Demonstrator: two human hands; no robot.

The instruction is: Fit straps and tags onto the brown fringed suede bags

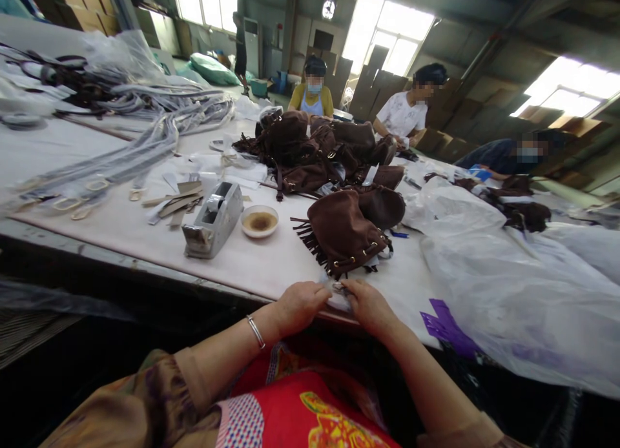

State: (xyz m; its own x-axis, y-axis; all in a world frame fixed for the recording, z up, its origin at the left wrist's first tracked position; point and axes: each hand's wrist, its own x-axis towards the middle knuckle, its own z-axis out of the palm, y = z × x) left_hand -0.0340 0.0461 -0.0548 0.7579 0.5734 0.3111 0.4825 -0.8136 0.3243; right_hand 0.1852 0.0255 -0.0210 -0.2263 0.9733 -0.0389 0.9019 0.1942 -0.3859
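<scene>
At the table's near edge, my left hand (301, 305) and my right hand (372, 308) face each other with fingers pinched. Between the fingertips is a small shiny metal piece (338, 285) with pale, see-through material around it; its kind is too small to tell. My right fingers grip it, and the left fingertips close on its pale side. Just beyond the hands a brown fringed drawstring bag (341, 232) lies on its side, its gold eyelets toward me. To the left are a grey tape dispenser (214, 219) and a small white dish (260, 222) with a brown stain inside.
A heap of brown bags (329, 148) lies farther back. Plastic-wrapped straps (159, 135) spread across the left, near grey strips (177, 203). Clear plastic bags (484, 267) and purple tape (450, 328) cover the right side. Several people work across the table (271, 267).
</scene>
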